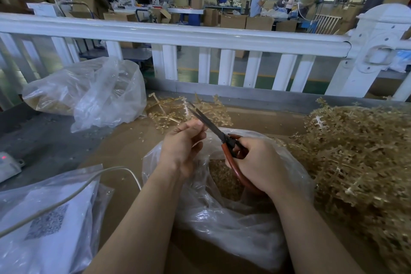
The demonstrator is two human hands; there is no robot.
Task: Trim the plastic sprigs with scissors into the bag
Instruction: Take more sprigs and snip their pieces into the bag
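My right hand (258, 162) grips the red handles of the scissors (231, 144). Their dark blades point up and left, nearly closed. My left hand (182, 147) is held beside the blades, thumb and fingers pinched on a small sprig piece that is mostly hidden by the fingertips. Both hands hover over an open clear plastic bag (233, 229) with tan cut bits (222, 176) inside. A big heap of tan plastic sprigs (355, 151) lies on the right, touching the bag. A smaller heap of sprigs (173, 109) lies behind the hands.
A second clear bag (89, 91) holding tan material sits at the back left. A bagged sheet with a QR code (44, 218) and a white cable (66, 198) lie at the front left, beside a grey device (6, 164). A white fence (200, 35) borders the table's far edge.
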